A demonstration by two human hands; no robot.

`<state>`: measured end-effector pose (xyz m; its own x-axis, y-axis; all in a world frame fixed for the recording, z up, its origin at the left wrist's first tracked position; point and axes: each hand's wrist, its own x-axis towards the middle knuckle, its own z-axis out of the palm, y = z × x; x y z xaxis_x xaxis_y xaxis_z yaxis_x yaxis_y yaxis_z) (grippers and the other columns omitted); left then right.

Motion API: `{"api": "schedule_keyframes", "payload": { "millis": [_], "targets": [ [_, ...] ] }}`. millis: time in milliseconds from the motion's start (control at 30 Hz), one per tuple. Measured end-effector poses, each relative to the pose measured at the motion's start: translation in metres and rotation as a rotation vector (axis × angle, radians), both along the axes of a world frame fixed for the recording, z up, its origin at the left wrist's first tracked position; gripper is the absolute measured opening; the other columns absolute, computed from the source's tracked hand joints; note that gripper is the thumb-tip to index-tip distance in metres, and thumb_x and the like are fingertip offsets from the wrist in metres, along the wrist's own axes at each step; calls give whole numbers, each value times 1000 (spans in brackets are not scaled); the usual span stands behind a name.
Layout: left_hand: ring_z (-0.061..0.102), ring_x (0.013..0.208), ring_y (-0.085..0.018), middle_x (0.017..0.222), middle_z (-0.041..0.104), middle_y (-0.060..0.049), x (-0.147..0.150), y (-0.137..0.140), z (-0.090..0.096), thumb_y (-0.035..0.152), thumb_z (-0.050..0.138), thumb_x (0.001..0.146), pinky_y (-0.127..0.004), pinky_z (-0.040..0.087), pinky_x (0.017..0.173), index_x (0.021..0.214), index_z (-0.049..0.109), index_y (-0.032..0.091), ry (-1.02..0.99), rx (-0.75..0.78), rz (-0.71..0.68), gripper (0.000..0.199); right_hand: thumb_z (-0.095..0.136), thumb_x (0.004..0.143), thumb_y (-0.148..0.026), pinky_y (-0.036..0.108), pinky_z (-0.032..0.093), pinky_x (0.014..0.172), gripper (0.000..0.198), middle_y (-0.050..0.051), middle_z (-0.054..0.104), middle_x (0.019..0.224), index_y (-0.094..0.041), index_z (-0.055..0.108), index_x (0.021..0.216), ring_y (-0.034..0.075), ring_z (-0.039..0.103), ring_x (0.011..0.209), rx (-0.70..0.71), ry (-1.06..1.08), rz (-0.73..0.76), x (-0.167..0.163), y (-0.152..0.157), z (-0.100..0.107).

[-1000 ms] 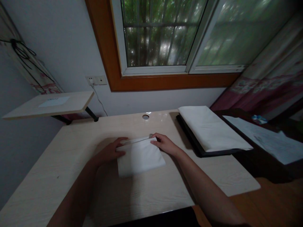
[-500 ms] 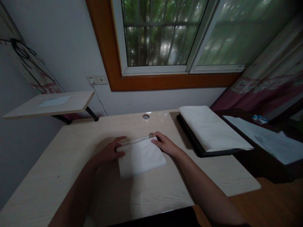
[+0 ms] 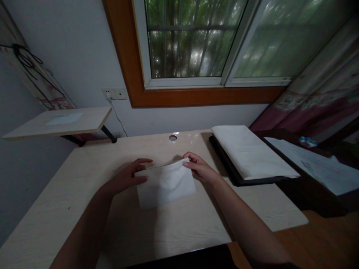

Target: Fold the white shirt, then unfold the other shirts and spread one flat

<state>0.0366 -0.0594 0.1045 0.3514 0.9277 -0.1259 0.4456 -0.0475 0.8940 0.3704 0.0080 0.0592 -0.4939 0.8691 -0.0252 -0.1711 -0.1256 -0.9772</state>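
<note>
One folded white cloth (image 3: 166,186) is at the middle of one worktop (image 3: 190,224), its far edge raised between two hands. The right hand (image 3: 202,169) has its grip closed on one corner; the left hand (image 3: 122,180) pinches the other, index finger extended. Rightward, one larger white cloth (image 3: 249,153) covers one black item (image 3: 228,164). Behind: one round hole (image 3: 173,138), two wall sockets (image 3: 121,94).

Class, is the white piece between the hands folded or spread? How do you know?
It appears folded: the white piece shows a second edge behind its far edge. The crease itself is unclear.
</note>
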Motion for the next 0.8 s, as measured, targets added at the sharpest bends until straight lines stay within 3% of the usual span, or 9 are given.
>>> {"api": "schedule_keyframes", "payload": {
  "millis": [100,200,333,533,667,800],
  "targets": [
    [63,100,-24,121,63,-9,2,15,-18,46,63,86,-36,51,82,141,48,26,69,36,84,60,75,79,-46,22,35,57,33,-3,55,77,-22,55,90,11,49,64,101,-109,-93,-6,9,-17],
    [63,95,-24,112,65,-8,3,27,-38,44,59,87,-36,51,81,137,52,23,180,93,132,55,68,85,-46,23,39,62,28,-2,57,82,-21,57,93,13,51,71,244,-255,-137,-7,15,-33],
    [64,93,-24,108,66,-7,2,34,-55,40,58,85,-36,49,81,133,57,23,279,141,146,50,62,87,-42,24,39,63,23,-2,59,83,-21,58,95,14,53,74,353,-424,-179,-6,18,-39],
    [64,102,-26,116,68,-8,-4,33,-59,38,62,83,-38,50,87,126,61,22,253,117,67,46,61,85,-37,25,39,64,18,-2,59,79,-20,58,90,14,52,72,400,-537,-157,-5,18,-32],
    [65,102,-25,117,69,-7,-10,27,-57,42,64,83,-37,52,86,122,64,23,178,88,-25,44,65,82,-38,24,38,62,21,-2,57,78,-19,57,88,14,52,71,374,-503,-51,0,18,-30],
    [65,104,-26,120,69,-7,-13,22,-58,44,65,84,-38,52,88,128,61,24,185,100,-1,49,68,82,-42,24,41,62,27,-2,60,81,-20,58,94,13,54,69,331,-481,7,3,16,-31]
  ]
}}
